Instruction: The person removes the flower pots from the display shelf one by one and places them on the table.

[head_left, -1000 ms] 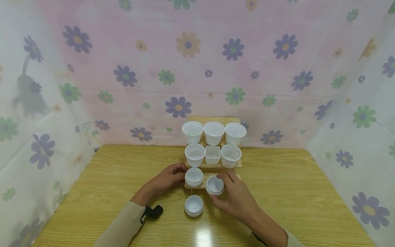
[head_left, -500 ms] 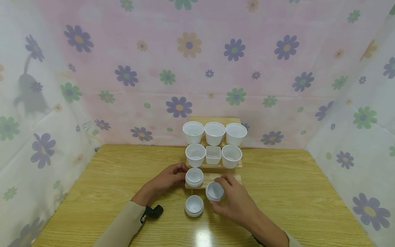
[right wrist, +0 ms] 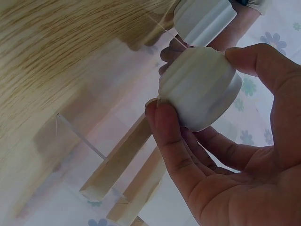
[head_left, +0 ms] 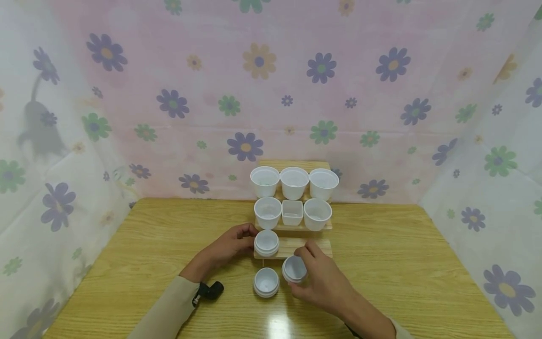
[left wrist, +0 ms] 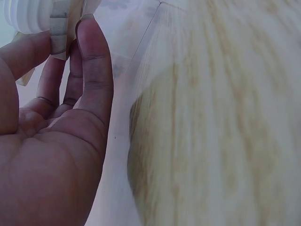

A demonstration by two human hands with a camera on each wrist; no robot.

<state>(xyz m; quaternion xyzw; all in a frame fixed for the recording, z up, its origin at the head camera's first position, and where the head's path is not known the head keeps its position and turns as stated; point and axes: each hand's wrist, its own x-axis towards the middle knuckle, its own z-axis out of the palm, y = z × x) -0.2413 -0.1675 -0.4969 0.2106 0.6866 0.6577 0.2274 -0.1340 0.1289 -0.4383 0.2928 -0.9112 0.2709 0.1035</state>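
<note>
In the head view my right hand (head_left: 323,280) pinches a small white round jar (head_left: 294,269) by its sides, mouth up, in front of the lowest step. The right wrist view shows thumb and fingers round this jar (right wrist: 200,89). My left hand (head_left: 230,244) holds the left end of the lowest step of a wooden tiered rack (head_left: 292,248). In the left wrist view its thumb and fingers pinch the wooden board's end (left wrist: 59,28), beside a white jar (left wrist: 30,14). That jar (head_left: 267,243) stands on the step's left end. Another white jar (head_left: 266,283) is on the table in front.
White round cups (head_left: 294,183) line the rack's top step. Two round cups, such as the left one (head_left: 267,213), flank a small square cup (head_left: 292,213) on the middle step. A floral cloth (head_left: 271,103) hangs behind the wooden table (head_left: 402,268).
My right hand has drawn the jar from the lowest step towards me, baring more of the board. The left hand stays in place.
</note>
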